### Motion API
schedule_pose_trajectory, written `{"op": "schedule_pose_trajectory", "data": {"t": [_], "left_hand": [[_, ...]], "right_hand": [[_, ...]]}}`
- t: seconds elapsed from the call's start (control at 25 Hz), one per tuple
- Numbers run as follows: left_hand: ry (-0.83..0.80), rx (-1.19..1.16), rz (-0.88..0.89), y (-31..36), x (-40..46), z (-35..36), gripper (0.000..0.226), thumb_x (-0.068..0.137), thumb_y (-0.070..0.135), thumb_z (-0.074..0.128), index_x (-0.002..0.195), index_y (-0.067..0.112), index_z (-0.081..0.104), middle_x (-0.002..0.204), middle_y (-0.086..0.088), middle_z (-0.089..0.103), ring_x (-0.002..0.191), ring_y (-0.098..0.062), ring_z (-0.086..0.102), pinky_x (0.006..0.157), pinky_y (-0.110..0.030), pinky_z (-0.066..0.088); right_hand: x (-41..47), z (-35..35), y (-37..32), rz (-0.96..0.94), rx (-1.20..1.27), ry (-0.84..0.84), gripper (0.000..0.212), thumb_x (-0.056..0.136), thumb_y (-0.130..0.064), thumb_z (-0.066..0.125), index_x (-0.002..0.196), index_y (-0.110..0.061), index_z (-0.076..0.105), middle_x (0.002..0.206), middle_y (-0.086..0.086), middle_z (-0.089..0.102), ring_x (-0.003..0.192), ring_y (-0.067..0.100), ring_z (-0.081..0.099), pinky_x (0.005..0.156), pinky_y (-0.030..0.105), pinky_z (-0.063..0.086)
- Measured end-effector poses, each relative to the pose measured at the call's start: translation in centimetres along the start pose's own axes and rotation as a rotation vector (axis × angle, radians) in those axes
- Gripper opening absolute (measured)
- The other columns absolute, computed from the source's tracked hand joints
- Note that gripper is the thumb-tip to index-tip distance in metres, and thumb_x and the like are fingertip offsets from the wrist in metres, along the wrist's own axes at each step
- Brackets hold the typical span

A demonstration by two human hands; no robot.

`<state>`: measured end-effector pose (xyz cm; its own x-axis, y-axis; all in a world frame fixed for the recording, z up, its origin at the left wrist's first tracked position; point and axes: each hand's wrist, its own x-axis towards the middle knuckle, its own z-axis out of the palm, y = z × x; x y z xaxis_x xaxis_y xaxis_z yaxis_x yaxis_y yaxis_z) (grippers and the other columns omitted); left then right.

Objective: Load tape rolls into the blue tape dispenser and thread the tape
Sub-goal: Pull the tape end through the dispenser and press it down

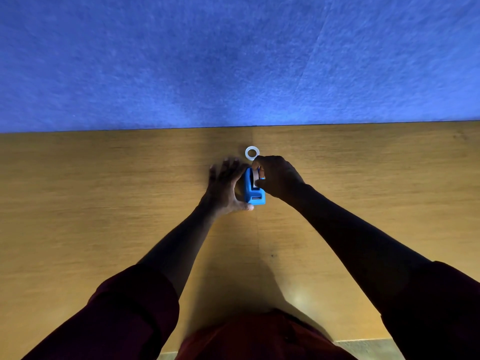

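Centrally on the wooden table (pixel 104 203), the blue tape dispenser (pixel 253 194) is seen — a small bright-blue block, a slot in its near end. It is braced by the left hand (pixel 225 189), fingers spread, thumb against its base. A tape roll (pixel 256 175) seated in it is pinched by the right hand (pixel 276 178). Beyond lies a white tape ring (pixel 252 153) — no writing is legible.
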<state>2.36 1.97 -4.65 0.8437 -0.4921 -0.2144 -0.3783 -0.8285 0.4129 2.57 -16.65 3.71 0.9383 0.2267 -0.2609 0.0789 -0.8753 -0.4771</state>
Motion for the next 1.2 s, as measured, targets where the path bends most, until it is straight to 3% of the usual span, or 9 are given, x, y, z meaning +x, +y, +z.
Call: {"op": "schedule_pose_trajectory", "data": {"t": [0.52,1.2], "left_hand": [[-0.036,-0.003,-0.019,0.34,-0.15,-0.55,0.122,0.065,0.063,0.083,0.16,0.028,0.015,0.17,-0.008,0.003,0.156,-0.03,-0.005,0.122,-0.063,0.007],[-0.035,-0.023,-0.034,0.31,-0.15,-0.45,0.124,0.065,0.061,0.084,0.16,0.03,0.011,0.17,-0.006,-0.003,0.156,-0.029,-0.011,0.123,-0.06,-0.005]], "right_hand": [[0.31,-0.01,0.17,0.024,0.086,0.031,0.018,0.092,-0.014,0.069,0.108,-0.006,0.067,0.094,0.01,0.073,0.08,0.02,0.072,0.073,0.037,0.062],[0.64,0.08,0.08,0.042,-0.002,-0.007,0.035,0.084,-0.021,0.078,0.114,-0.011,0.064,0.098,0.005,0.073,0.079,0.015,0.068,0.066,0.026,0.057]]}}
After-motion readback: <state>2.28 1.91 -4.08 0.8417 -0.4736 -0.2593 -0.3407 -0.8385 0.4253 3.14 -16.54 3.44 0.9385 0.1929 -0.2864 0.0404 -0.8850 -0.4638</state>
